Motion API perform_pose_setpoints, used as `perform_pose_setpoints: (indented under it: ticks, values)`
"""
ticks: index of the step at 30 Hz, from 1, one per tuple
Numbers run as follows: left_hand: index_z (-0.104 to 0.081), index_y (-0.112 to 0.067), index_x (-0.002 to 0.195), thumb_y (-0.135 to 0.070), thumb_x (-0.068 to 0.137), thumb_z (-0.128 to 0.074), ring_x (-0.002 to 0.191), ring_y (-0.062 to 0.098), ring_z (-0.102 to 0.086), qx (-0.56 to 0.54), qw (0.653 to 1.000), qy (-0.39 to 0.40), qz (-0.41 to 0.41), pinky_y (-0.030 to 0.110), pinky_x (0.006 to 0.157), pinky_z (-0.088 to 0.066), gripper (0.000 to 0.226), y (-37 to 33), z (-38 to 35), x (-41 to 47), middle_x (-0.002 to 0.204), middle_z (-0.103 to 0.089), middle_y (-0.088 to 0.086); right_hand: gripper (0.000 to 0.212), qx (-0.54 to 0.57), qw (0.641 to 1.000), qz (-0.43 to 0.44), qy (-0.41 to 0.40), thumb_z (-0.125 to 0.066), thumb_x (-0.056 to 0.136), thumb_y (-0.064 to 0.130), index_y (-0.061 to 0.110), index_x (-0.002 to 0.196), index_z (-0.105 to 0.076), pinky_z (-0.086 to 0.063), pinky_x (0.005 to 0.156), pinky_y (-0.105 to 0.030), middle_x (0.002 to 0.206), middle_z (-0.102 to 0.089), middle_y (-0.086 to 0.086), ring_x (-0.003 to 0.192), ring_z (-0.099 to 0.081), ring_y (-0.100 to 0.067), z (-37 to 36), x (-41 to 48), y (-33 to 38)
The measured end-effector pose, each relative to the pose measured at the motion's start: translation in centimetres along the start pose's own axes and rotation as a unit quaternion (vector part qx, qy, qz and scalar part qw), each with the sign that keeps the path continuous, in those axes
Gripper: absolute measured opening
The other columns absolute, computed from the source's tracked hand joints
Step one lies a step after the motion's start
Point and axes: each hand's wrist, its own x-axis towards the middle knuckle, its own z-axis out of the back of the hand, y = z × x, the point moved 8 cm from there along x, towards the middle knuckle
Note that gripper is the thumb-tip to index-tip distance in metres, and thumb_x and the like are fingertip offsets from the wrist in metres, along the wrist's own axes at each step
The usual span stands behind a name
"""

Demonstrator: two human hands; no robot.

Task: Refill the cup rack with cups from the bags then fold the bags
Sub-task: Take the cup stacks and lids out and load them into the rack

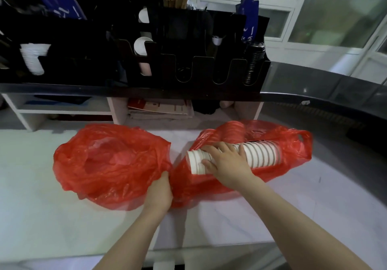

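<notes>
Red crinkled bags, ribbed white cups

Two red bags, two hands, one cup rack

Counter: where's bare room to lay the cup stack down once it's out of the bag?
Bare counter lies along the front edge: left of the left hand, and right of the right hand that grips the cup stack, nearer than the cup bag. Crowded: both bags meet mid-counter at the left hand; the slack bag fills the left half.
</notes>
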Motion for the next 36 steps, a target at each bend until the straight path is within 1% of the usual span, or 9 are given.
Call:
perform_pose_setpoints:
  ticks: [5, 7, 10, 16, 19, 24, 28, 33, 36]
  values:
    - [-0.039, -0.018, 0.139, -0.009, 0.076, -0.063, 0.129, 0.028, -0.037, -0.071, 0.988, -0.107, -0.084, 0.036, 0.108, -0.031, 0.068, -4.0, 3.8, -1.2, 0.141, -0.037, 0.006, 0.045, 0.13, 0.988, 0.014, -0.082, -0.063, 0.089, 0.029, 0.021, 0.132, -0.052, -0.023, 0.113, -0.053, 0.139, -0.047, -0.001, 0.141, -0.026, -0.027, 2.2, -1.5, -1.8]
    - [-0.047, -0.019, 0.132, -0.015, 0.082, -0.061, 0.116, 0.018, -0.049, -0.181, 0.971, -0.133, -0.08, 0.026, 0.096, -0.038, 0.052, -5.1, 5.3, -1.6, 0.123, -0.053, -0.003, 0.039, 0.124, 0.977, -0.01, -0.176, -0.07, 0.081, 0.011, 0.013, 0.119, -0.062, -0.031, 0.108, -0.056, 0.131, -0.052, -0.009, 0.135, -0.034, -0.033, 4.1, -3.1, -4.4]
    - [-0.042, -0.02, 0.133, -0.028, 0.089, -0.059, 0.086, 0.001, -0.058, -0.356, 0.934, -0.026, 0.008, 0.016, 0.07, -0.04, 0.047, -6.3, 4.0, -1.0, 0.094, -0.061, -0.015, 0.038, 0.059, 0.959, -0.095, -0.259, -0.074, 0.071, 0.002, 0.01, 0.108, -0.068, -0.031, 0.105, -0.06, 0.126, -0.055, -0.018, 0.129, -0.038, -0.042, 5.8, -5.7, -9.7]
    - [-0.069, -0.012, 0.106, -0.015, 0.084, -0.064, 0.074, 0.001, -0.061, -0.31, 0.951, 0.009, 0.009, 0.009, 0.054, -0.04, 0.022, -9.2, 3.7, 0.2, 0.086, -0.069, -0.006, 0.052, 0.043, 0.947, -0.283, -0.143, -0.066, 0.084, 0.035, 0.023, 0.133, -0.053, -0.015, 0.115, -0.047, 0.155, -0.016, -0.021, 0.143, -0.011, -0.038, 4.7, -6.9, -19.8]
    - [-0.062, -0.022, 0.117, -0.026, 0.086, -0.062, 0.093, 0.017, -0.066, -0.261, 0.964, -0.013, -0.057, 0.026, 0.071, -0.048, 0.031, -12.2, 5.5, 1.0, 0.097, -0.069, -0.007, 0.062, 0.14, 0.941, -0.292, -0.095, -0.064, 0.085, 0.039, 0.019, 0.141, -0.044, -0.031, 0.109, -0.041, 0.151, -0.03, -0.017, 0.137, -0.033, -0.032, 3.4, -6.7, -22.5]
    - [-0.008, -0.052, 0.145, -0.053, 0.078, -0.061, 0.124, 0.01, -0.05, -0.109, 0.98, 0.037, -0.159, 0.047, 0.108, -0.034, 0.085, -16.8, 6.1, 2.0, 0.139, -0.048, -0.02, 0.061, 0.198, 0.939, -0.273, -0.062, -0.07, 0.081, 0.03, 0.02, 0.137, -0.048, -0.041, 0.097, -0.038, 0.131, -0.054, -0.013, 0.116, -0.053, -0.029, 1.7, -7.3, -24.5]
    - [-0.029, -0.042, 0.144, -0.023, 0.08, -0.07, 0.128, 0.009, -0.046, -0.143, 0.974, 0.03, -0.174, 0.048, 0.112, -0.027, 0.079, -17.3, 6.9, 3.2, 0.142, -0.045, -0.019, 0.066, 0.21, 0.944, -0.251, -0.034, -0.069, 0.074, 0.015, 0.022, 0.136, -0.049, -0.04, 0.102, -0.039, 0.136, -0.05, -0.012, 0.12, -0.048, -0.029, 0.4, -7.2, -25.6]
    - [-0.054, -0.052, 0.113, -0.012, 0.075, -0.07, 0.104, -0.007, -0.057, -0.186, 0.955, -0.012, -0.231, 0.014, 0.082, -0.043, 0.058, -20.5, 8.3, 3.4, 0.108, -0.061, -0.032, 0.074, 0.188, 0.956, -0.225, -0.03, -0.067, 0.065, 0.004, 0.021, 0.135, -0.049, -0.038, 0.095, -0.028, 0.134, -0.05, -0.01, 0.12, -0.048, -0.027, -0.4, -5.7, -27.2]
    - [-0.061, -0.044, 0.099, -0.016, 0.08, -0.07, 0.092, -0.003, -0.062, -0.284, 0.936, -0.034, -0.206, 0.014, 0.073, -0.045, 0.035, -21.7, 8.3, 4.0, 0.099, -0.067, -0.02, 0.068, 0.204, 0.946, -0.245, -0.059, -0.064, 0.064, -0.004, 0.019, 0.128, -0.056, -0.034, 0.086, -0.023, 0.119, -0.056, -0.011, 0.111, -0.053, -0.028, -0.6, -6.1, -29.4]
